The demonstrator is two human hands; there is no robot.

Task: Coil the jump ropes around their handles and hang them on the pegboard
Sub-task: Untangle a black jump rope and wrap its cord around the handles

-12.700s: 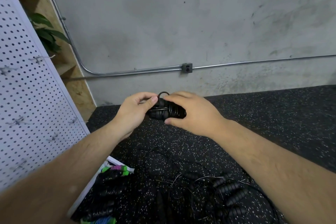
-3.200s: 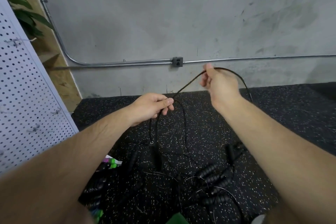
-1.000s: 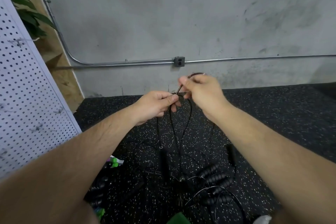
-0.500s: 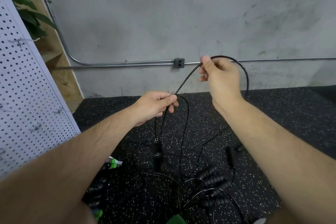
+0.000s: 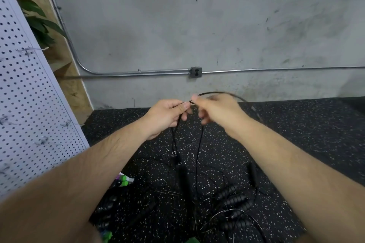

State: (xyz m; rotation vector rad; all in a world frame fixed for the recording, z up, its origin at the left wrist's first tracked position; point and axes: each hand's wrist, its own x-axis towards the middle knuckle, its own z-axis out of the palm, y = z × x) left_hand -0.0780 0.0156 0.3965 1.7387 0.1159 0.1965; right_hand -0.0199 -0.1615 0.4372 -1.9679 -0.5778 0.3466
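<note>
Black rope (image 5: 199, 144) we pinch between left hand (image 5: 167, 116) and right hand (image 5: 217, 112), handles (image 5: 182, 173) dangling below the grip for even loops.

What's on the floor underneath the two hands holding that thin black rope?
Two black handles of the thin black rope dangle over the speckled black rubber floor. Lower lies a tangle of ribbed black handles and thin cables. The forearms cover its edges.
</note>
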